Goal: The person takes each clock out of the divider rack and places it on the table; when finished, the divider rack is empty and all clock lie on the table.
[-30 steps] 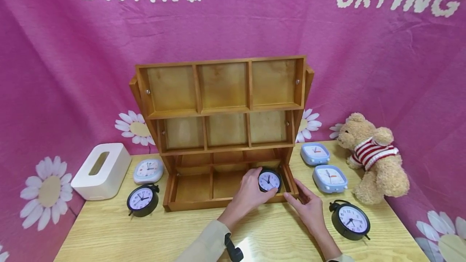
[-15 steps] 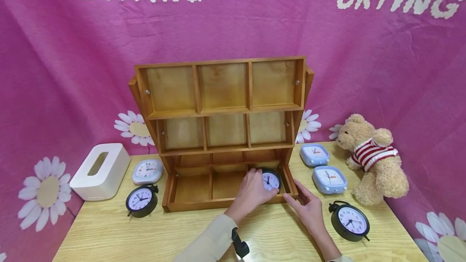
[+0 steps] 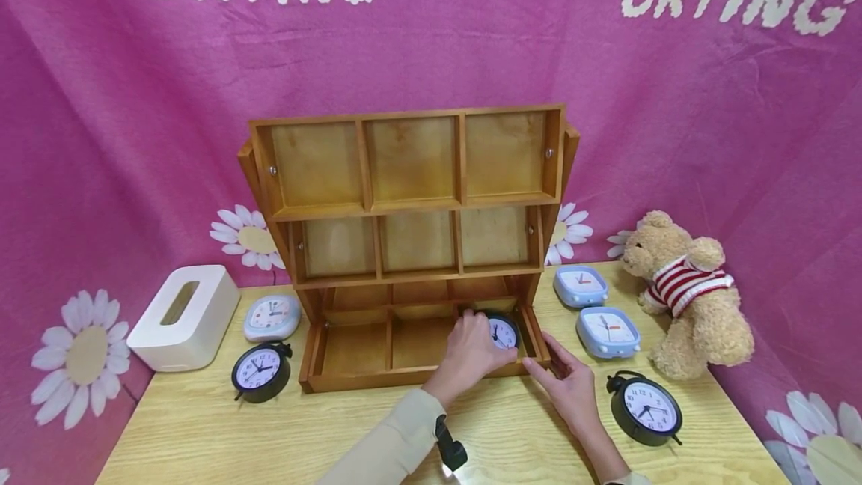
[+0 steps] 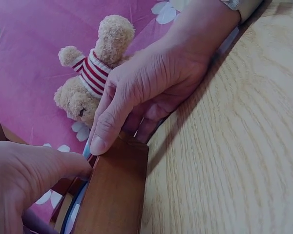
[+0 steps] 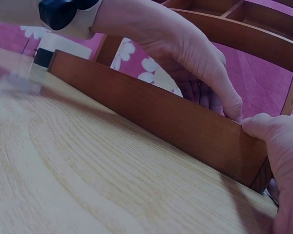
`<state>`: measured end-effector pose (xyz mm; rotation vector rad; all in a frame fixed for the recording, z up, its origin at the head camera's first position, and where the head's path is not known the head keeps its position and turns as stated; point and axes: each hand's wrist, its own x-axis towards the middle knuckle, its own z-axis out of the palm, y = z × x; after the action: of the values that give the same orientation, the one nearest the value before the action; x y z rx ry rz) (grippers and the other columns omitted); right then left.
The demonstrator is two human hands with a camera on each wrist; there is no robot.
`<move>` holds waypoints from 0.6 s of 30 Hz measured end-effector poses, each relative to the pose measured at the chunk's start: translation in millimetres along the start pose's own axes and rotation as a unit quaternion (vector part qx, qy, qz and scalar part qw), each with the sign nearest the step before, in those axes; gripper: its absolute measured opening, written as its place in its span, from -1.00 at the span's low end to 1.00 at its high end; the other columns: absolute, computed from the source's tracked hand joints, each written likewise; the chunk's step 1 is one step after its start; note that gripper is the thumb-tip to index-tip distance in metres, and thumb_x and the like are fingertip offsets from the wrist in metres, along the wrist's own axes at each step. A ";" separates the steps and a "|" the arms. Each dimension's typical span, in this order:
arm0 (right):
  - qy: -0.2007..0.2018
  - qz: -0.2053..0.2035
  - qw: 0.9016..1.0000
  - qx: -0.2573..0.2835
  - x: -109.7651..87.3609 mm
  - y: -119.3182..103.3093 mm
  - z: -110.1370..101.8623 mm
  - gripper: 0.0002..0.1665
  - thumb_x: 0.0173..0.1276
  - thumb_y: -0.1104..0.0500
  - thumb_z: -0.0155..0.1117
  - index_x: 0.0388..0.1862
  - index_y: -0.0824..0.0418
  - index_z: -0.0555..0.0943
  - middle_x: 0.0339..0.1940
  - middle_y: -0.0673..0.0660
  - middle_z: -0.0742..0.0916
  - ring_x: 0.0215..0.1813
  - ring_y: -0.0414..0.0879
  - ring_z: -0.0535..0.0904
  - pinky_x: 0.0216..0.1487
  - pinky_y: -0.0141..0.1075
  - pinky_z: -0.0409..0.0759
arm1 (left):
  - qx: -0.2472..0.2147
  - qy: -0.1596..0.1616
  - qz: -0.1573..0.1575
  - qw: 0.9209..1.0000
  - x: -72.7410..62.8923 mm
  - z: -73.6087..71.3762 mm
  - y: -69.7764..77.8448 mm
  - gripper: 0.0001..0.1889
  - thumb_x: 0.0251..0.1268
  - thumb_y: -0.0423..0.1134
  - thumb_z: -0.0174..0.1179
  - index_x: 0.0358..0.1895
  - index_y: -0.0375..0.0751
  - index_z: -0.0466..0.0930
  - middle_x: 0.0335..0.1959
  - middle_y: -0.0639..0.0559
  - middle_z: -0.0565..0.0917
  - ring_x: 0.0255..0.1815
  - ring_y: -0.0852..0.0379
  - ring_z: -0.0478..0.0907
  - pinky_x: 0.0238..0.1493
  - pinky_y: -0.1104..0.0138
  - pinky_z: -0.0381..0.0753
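A wooden three-tier rack [image 3: 417, 245] with square compartments stands in the middle of the table. In its bottom right compartment lies a round black alarm clock [image 3: 503, 332], dial facing up. My left hand [image 3: 468, 350] holds this clock by its sides, thumb at the front and fingers at the back, covering part of the dial. At the rack's front right corner, my right hand [image 3: 566, 388] grips the wood, its thumb on the top edge, as the left wrist view shows. In the right wrist view the front board [image 5: 156, 117] hides the clock.
Left of the rack are a white tissue box [image 3: 185, 320], a pale blue clock [image 3: 272, 318] and a black alarm clock [image 3: 261, 371]. To the right stand two blue clocks [image 3: 609, 331], another black alarm clock [image 3: 646, 408] and a teddy bear [image 3: 687, 290].
My left hand has shifted slightly right over the clock, covering more of its dial. Its forearm has swung a little right. The right hand keeps its place on the corner.
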<state>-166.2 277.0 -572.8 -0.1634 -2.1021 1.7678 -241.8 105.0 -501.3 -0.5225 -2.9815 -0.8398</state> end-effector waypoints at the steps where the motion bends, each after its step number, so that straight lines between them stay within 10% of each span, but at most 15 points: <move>1: -0.001 -0.001 1.000 0.000 0.3 0.5 0.0 -0.27 0.30 0.32 0.55 0.44 0.34 0.54 0.34 0.39 0.63 0.14 -0.34 0.64 0.08 -0.57 0.61 | 0.000 0.001 0.000 1.000 -0.1 0.1 0.2 -0.36 -0.08 0.19 0.61 -0.20 -0.33 0.66 -0.27 -0.09 0.58 -0.34 0.09 0.54 -0.44 0.31 0.62; 18: 0.000 0.009 1.000 0.002 0.4 -1.5 -0.1 -0.26 0.29 0.33 0.55 0.44 0.36 0.53 0.36 0.39 0.61 0.24 -0.15 0.61 0.10 -0.57 0.60 | -0.006 -0.017 -0.002 1.000 3.0 -2.9 1.3 -0.40 -0.09 0.21 0.65 -0.35 -0.28 0.67 -0.48 0.03 0.55 -0.49 0.17 0.48 -0.57 0.38 0.49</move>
<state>-166.3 276.9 -571.3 -0.1809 -2.1038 1.7812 -244.4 105.6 -497.9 -0.5374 -3.0115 -0.8572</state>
